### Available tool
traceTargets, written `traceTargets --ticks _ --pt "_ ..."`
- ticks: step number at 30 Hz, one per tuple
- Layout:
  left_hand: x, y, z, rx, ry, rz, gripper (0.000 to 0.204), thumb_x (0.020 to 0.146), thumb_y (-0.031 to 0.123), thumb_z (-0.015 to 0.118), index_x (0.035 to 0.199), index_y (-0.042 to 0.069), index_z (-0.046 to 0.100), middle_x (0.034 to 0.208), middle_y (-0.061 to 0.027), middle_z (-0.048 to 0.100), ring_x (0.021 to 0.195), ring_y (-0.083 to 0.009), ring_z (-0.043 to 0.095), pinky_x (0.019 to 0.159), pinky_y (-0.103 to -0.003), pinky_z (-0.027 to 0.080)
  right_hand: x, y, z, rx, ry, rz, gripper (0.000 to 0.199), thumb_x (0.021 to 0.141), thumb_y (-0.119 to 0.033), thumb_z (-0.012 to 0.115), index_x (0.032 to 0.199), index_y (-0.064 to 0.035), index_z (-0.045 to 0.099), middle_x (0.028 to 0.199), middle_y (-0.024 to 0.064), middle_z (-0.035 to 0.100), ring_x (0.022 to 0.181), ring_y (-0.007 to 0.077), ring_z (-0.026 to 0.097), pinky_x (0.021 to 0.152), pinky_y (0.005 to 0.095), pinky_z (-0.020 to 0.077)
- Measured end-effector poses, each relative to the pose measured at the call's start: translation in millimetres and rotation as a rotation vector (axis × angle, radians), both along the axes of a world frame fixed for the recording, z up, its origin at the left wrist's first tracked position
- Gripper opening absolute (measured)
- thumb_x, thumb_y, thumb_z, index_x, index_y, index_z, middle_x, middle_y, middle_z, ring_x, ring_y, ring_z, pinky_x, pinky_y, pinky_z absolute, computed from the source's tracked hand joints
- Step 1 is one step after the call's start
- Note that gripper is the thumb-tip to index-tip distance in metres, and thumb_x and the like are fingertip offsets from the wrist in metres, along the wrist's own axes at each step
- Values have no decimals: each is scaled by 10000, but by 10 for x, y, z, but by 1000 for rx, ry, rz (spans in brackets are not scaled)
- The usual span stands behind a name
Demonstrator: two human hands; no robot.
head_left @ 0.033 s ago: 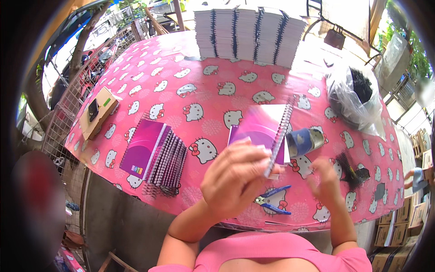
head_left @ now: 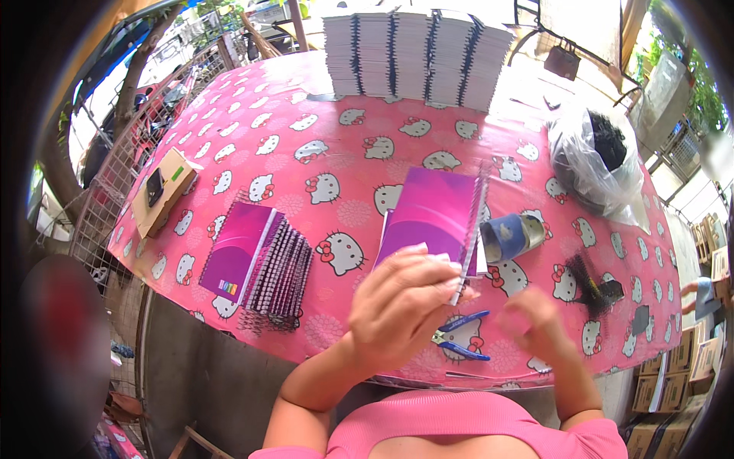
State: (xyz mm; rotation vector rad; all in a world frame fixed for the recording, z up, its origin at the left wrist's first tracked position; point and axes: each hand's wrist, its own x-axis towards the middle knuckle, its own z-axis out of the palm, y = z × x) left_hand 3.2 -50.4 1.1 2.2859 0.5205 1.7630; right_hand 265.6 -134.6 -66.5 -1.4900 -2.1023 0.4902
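My left hand (head_left: 401, 306) is closed around the lower end of a purple spiral notebook (head_left: 432, 206), its coil along the right edge. Under it, part of another purple cover and white pages show. My right hand (head_left: 535, 325) hangs above the table to the right, apart from the notebook, its fingers smeared by motion. Between the hands lie blue-handled cutting pliers (head_left: 461, 336). Just right of the notebook is a blue and tan roll-shaped thing (head_left: 514, 237).
A fanned stack of purple spiral notebooks (head_left: 256, 260) lies to the left. Beyond it a phone (head_left: 155, 187) rests on a cardboard box (head_left: 164, 200). Tall stacks of bound books (head_left: 413, 57) stand at the back. A plastic bag (head_left: 596, 168) with black coils and loose black coils (head_left: 589, 287) are at right.
The notebook's cover has tipped so more of its face shows, with less glare. My right hand has shifted slightly left and down, its fingers more drawn in. My left hand keeps its hold.
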Motion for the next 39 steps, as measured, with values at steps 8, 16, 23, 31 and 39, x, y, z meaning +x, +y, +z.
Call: traceTargets --ticks 8,16,23,31,39 --pt "192 3 -541 -175 106 -39 343 706 -85 761 1022 -17 647 971 -138 689 859 -251 663 714 -334 547 -396 -243 -349 -18 -29 20 523 789 -266 730 1232 -54 551 1145 138 572 1078 293 531 979 479 375" --pt "190 -34 -493 -165 -10 -3 317 649 -53 817 910 8 647 919 -142 691 798 -243 666 676 -329 533 -562 -131 575 279 32 -111 466 784 -193 726 1193 -44 558 1127 165 552 1028 357 532 889 455 424" --pt "132 -40 -454 -25 74 8 256 684 -82 757 911 -22 656 898 -147 687 814 -271 671 727 -369 557 -304 8 309 -1015 1297 176 328 982 -270 557 1205 -29 576 1035 51 651 903 89 592 756 262 483" --pt "-794 20 19 -2 -314 632 143 912 110 639 979 -16 627 964 -176 669 881 -260 646 814 -381 531 -364 -316 -262 67 -73 -49 519 835 -355 709 1239 -54 581 1293 193 544 1219 334 521 985 473 440" --pt "-2354 598 1273 -104 246 598 305 866 54 498 1131 -18 630 1130 -117 625 1080 -206 556 974 -341 406 2322 727 -111 612 -427 -724 207 828 -161 641 963 -4 653 958 190 637 886 402 598 791 472 468"
